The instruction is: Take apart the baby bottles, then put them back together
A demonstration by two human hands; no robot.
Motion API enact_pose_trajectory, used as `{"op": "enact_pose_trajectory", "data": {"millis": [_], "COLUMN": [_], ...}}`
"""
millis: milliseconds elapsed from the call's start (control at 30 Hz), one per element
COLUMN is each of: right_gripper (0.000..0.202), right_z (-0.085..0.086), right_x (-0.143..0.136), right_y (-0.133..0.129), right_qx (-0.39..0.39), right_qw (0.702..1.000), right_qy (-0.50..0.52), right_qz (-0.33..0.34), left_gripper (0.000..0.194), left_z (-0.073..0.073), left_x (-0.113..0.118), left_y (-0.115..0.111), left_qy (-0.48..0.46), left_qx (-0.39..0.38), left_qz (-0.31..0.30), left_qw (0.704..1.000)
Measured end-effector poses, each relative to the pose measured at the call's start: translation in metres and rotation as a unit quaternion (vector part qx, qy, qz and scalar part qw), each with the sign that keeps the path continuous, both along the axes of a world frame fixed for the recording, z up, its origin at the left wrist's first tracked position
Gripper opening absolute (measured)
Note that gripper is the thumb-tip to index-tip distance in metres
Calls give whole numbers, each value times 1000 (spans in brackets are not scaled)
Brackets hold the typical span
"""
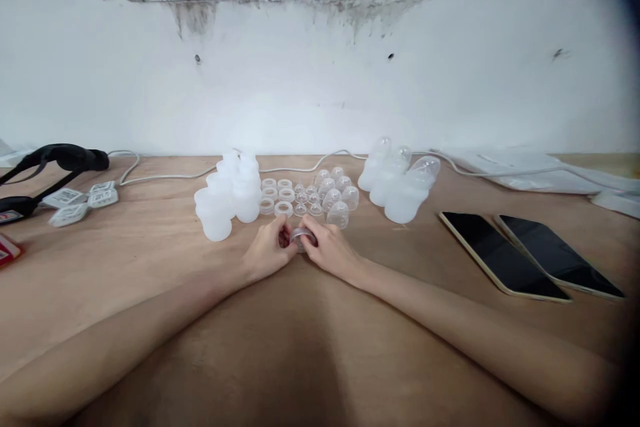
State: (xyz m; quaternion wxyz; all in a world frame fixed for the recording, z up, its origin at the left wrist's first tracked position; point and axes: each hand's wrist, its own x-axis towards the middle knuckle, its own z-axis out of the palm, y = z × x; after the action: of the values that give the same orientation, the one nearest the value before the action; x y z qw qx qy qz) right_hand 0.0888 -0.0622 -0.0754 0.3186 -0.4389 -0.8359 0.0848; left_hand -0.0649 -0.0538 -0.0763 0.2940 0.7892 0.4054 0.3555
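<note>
Between both hands' fingers [289, 252], clear ring [301, 232], touched from either side

Left forearm [150, 320] and right forearm [465, 313] were bare, slim, narrowed smoothly to wrists [367, 272]; left grip [270, 250] and right grip [331, 247] also bare, small and slender.

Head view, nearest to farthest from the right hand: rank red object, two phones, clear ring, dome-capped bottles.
From the right hand:
1. Clear ring, held in it
2. Dome-capped bottles, ahead and right
3. Two phones, farther right
4. Red object, far left
</note>
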Motion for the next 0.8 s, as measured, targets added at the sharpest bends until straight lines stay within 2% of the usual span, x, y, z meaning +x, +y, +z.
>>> {"op": "enact_pose_trajectory", "data": {"millis": [233,400,600,800], "right_gripper": [26,29,25,31], "right_z": [1,-1,0,-1], "right_x": [5,4,3,2], "right_y": [4,4,5,4], "right_qx": [-17,-28,-37,-23], "right_qw": [996,997,997,998], "right_qy": [36,41,67,43], "right_qz": [74,59,24,41], "left_gripper": [10,12,8,8], "left_z": [-7,-7,-6,-5], "left_x": [-4,-4,-2,-2], "left_y": [9,9,7,6], "left_qy": [-82,-55,-39,-45], "left_qx": [-45,-24,-23,-7], "left_qz": [23,35,18,29], "left_qw": [995,998,999,999]}}
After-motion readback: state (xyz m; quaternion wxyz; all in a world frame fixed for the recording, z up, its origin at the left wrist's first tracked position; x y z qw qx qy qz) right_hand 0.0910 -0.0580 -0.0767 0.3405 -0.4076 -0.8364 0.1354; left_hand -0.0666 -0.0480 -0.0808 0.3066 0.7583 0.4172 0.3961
